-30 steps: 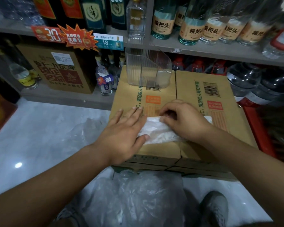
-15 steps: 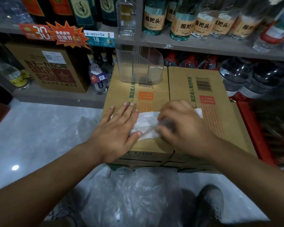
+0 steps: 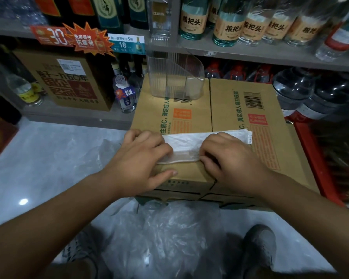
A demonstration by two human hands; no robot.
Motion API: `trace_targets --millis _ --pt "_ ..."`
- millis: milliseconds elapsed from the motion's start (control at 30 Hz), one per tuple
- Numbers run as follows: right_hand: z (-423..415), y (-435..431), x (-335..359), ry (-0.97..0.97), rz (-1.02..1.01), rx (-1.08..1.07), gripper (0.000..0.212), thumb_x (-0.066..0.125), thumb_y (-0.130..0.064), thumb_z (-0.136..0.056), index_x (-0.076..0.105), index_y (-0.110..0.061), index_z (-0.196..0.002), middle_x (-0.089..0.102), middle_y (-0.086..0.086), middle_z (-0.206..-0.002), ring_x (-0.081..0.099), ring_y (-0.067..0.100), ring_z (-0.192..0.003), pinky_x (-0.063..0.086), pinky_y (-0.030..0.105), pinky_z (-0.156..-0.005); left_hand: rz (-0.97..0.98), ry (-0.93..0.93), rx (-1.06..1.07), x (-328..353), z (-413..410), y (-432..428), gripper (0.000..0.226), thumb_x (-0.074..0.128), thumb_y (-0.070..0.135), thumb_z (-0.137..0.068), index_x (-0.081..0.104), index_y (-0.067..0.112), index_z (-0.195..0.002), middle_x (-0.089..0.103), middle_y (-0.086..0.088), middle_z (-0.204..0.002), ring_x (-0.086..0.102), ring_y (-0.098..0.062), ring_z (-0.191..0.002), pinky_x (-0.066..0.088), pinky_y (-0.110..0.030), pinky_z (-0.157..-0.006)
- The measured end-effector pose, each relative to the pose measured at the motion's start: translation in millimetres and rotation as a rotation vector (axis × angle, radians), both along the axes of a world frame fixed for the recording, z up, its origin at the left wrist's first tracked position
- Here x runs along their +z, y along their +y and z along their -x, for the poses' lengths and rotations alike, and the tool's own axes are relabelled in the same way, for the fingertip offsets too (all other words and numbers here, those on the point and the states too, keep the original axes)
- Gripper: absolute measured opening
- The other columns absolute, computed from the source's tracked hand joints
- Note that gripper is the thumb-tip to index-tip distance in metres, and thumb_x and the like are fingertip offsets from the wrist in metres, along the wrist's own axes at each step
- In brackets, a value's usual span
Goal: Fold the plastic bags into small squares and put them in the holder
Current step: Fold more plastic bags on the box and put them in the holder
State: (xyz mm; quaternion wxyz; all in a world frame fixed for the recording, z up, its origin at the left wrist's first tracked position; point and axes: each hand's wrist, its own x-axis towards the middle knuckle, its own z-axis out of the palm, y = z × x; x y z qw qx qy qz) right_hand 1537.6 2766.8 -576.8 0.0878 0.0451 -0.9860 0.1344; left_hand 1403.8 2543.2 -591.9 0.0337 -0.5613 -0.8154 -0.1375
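Plastic bag [image 3: 186, 140]: folded into long white strip, lies flat, left to right, across near part of cardboard box [image 3: 230, 117] top.
My left grip [image 3: 138, 158]: fingers curled down onto strip's left end, clamping it; thumb flat on box.
My right grip [image 3: 230, 158]: fingers curled, pinching strip's near edge.
Clear holder [image 3: 173, 77]: upright at far edge of box, apart from strip.
Loose clear bags [image 3: 165, 238]: on floor, near side of box.
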Motion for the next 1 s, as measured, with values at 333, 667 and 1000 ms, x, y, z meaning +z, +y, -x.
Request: trace_targets --millis 333,667,1000 --pt "12.0 15.9 12.8 -0.118 0.25 -0.249 0.012 0.063 -0.035 -0.095 0.066 -0.024 -0.097 0.063 -0.012 -0.091 0.055 0.01 -0.089 0.046 0.033 -0.077 -0.108 -0.17 0.289 5.4 8.2 -5.0 0.04 0.04 0.051 -0.095 0.067 0.025 -0.081 0.059 0.009 -0.077 0.055 -0.017 -0.075 0.033 -0.033 -0.07" --pt "40.3 12.2 11.1 -0.19 0.24 -0.486 0.017 0.059 -0.032 -0.097 0.064 -0.017 -0.089 0.063 -0.001 -0.083 0.057 0.015 -0.075 0.041 0.027 -0.059 0.058 -0.253 0.56 16.1 29.1 -0.4 0.022 0.057 0.043 -0.096 0.066 0.023 -0.093 0.068 0.0 -0.084 0.063 -0.027 -0.085 0.047 -0.036 -0.068" --pt "45.5 3.6 13.8 -0.208 0.014 -0.444 0.014 0.055 -0.03 -0.095 0.059 -0.019 -0.087 0.066 0.001 -0.081 0.061 0.026 -0.078 0.043 0.034 -0.064 0.267 -0.148 0.121 -6.2 7.6 14.9 0.082 0.008 0.063 -0.097 0.002 0.014 -0.162 -0.002 -0.004 -0.171 -0.012 -0.015 -0.156 -0.011 -0.037 -0.125"
